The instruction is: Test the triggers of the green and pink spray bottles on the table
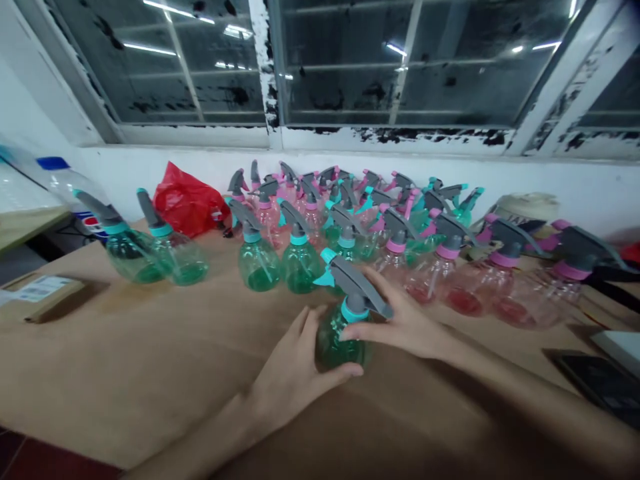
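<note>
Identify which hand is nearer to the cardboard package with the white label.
Left. The left hand cups the held green bottle, right of the cardboard package; the right hand, near that bottle's neck, is farther right.

The scene is dim and cool-toned, with white streaks of glare standing out on the dark window panes (340,73). A soft, broad shadow dulls the near part of the desk (175,360) toward the lower right. Fine detail is weak: the held green spray bottle (336,340) looks slightly smeared. Wide-angle distortion tilts the window frame (555,93) and stretches the pink bottles (545,300) at the right.
</note>
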`<state>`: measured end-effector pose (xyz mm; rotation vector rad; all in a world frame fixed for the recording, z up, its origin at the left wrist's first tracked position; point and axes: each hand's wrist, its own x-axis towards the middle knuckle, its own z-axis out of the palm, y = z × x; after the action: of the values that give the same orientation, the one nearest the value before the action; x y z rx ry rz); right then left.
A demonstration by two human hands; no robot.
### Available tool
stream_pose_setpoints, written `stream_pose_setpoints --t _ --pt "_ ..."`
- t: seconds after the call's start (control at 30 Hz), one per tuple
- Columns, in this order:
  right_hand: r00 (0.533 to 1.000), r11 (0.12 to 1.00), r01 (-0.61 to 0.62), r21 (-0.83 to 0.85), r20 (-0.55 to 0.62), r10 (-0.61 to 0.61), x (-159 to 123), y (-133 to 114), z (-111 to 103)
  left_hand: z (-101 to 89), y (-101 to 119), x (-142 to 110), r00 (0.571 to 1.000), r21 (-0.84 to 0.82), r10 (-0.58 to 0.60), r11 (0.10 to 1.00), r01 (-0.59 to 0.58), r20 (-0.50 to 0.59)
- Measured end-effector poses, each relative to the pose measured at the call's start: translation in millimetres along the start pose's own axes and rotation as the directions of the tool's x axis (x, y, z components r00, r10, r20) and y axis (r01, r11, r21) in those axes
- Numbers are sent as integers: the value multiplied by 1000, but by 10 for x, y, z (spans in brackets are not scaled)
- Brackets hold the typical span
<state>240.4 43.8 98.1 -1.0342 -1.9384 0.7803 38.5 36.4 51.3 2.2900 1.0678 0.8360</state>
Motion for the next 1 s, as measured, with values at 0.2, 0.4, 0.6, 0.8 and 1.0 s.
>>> stream_pose_setpoints --t 0.2,0.4,0.6,0.8,1.0 --pt "983 997 -12 82 -182 27 -34 121 -10 242 101 256 992 -7 114 993 -114 60" --pt "976 1000 -6 2 -217 6 -14 221 -109 268 -183 398 954 -28 256 967 -255 158" --pt "983 1000 1 5 -185 0 -3 254 -177 223 -306 405 948 -32 266 964 -265 173" --pt "982 1000 -29 -8 -185 27 -8 251 -180 243 -277 387 957 -4 231 972 -234 175" --pt "977 997 18 78 -214 -1 -5 284 -169 250 -263 366 959 -3 219 975 -222 177"
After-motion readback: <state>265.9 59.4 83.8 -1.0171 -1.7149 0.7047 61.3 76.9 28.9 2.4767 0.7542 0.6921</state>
